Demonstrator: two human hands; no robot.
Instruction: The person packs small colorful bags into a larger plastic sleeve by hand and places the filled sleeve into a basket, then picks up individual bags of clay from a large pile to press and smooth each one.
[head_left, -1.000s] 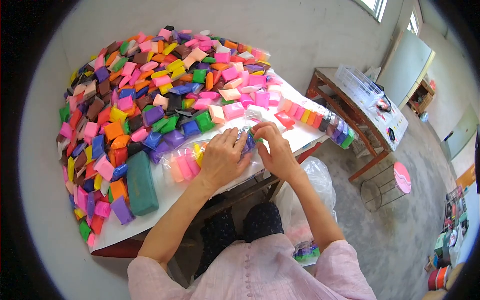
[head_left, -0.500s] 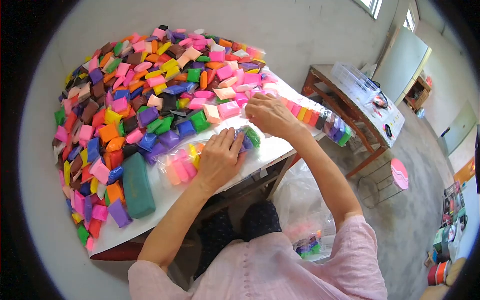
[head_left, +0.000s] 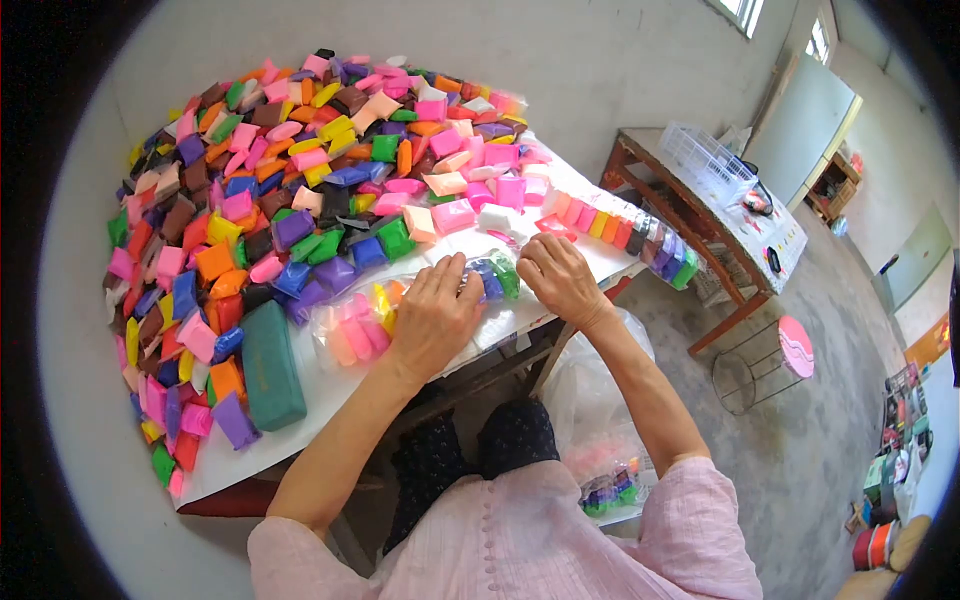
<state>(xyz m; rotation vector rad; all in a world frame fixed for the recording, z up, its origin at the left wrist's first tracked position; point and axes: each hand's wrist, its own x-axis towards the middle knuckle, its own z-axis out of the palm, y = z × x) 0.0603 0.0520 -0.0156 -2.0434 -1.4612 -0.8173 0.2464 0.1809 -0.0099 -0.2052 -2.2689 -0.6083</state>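
A long clear plastic bag (head_left: 345, 338) lies near the table's front edge, filled with a row of soft coloured packets: pink, yellow, orange, then blue and green. My left hand (head_left: 432, 318) lies across the middle of this bag, fingers stretched out and pressing down on it. At the bag's right end, beside the green packet (head_left: 508, 277), my right hand (head_left: 562, 280) has its fingers pinched together, seemingly on the plastic edge; the fingertips are partly hidden. A white packet (head_left: 500, 219) and a red packet (head_left: 556, 228) lie just beyond my hands.
A large heap of coloured packets (head_left: 300, 190) covers the table's left and back. A green case (head_left: 273, 367) lies at the front left. Another filled bag (head_left: 625, 236) sits at the right table end. Beyond are a side table (head_left: 690, 190) and a pink-topped stool (head_left: 796, 346).
My right hand has come down toward the front edge, to the bag's right end. The white and red packets are now in plain sight. My left hand stays on the bag.
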